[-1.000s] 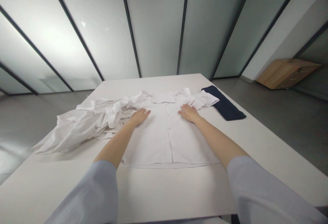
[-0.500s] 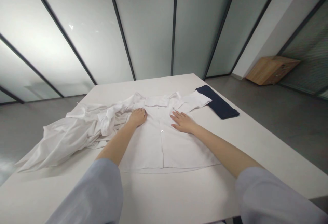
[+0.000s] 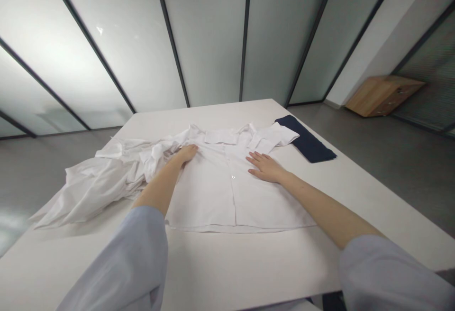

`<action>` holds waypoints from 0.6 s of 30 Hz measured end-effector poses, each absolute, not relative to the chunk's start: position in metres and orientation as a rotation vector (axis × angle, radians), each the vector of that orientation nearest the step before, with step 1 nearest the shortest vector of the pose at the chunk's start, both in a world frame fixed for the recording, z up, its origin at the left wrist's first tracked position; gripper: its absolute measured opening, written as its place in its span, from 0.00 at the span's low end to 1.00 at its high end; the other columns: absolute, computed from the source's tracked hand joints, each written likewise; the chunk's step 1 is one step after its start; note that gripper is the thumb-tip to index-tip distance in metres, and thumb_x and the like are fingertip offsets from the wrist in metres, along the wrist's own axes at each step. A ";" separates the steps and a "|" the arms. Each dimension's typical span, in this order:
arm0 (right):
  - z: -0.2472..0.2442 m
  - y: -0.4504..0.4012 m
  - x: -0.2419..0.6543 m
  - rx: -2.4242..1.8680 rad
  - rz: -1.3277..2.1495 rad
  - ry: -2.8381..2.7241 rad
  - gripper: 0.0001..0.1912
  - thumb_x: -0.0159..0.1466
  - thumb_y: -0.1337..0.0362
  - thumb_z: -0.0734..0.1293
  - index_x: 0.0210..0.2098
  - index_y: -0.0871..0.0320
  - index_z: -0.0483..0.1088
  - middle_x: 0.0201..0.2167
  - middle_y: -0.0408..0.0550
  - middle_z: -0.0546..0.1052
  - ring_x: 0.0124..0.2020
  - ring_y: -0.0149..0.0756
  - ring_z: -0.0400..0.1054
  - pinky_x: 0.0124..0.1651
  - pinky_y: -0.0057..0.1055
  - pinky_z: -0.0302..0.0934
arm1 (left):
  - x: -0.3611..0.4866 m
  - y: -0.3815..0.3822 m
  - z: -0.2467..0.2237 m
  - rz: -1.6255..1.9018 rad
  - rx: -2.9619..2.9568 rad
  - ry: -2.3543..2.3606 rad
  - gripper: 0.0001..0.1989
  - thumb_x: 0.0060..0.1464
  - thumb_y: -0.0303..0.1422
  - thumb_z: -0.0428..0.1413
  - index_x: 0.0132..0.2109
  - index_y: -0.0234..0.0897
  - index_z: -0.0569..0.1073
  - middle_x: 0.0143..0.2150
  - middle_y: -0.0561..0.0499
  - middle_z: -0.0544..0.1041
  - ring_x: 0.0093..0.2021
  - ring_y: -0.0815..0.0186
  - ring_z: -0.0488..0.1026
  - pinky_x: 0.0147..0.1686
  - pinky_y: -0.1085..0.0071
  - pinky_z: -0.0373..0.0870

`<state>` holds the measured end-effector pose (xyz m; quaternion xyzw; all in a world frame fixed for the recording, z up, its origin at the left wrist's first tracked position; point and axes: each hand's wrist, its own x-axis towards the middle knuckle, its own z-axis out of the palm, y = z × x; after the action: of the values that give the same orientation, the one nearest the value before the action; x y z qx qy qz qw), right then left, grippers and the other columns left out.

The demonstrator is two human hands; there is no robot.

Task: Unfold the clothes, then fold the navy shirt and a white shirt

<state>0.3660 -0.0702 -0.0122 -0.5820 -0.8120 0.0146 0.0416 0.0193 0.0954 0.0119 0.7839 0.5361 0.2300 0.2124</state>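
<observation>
A white worktop (image 3: 199,114) carries a white button-front shirt (image 3: 216,197), its body and collar lying flat, its left sleeve (image 3: 103,178) bunched and unsmoothed (a folded navy cloth (image 3: 305,141) lies beyond). The right hand (image 3: 266,168) rests open, fingers spread; the left hand (image 3: 185,153) presses the shirt, its grip unclear.

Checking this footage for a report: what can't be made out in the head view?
Head view:
Left hand: whether it grips the white shirt; the back of the hand hides its palm.
Bunched white fabric: its own folds hide how it lies.
Navy folded cloth: folding hides what garment it is.
Wooden cabinet: fittings too small.
</observation>
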 end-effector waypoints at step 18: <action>-0.012 -0.064 0.370 -1.943 -0.006 -2.404 0.34 0.67 0.46 0.53 0.66 0.59 0.57 0.69 0.56 0.53 0.69 0.48 0.46 0.67 0.44 0.44 | 0.020 0.013 0.020 0.422 1.945 1.902 0.17 0.42 0.33 0.62 0.41 0.32 0.73 0.48 0.31 0.76 0.54 0.43 0.71 0.51 0.54 0.67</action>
<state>0.3699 -0.0645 -0.0122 -0.6283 -0.7775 -0.0018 0.0254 0.0199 0.0125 0.0197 0.6932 0.6780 0.1503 0.1932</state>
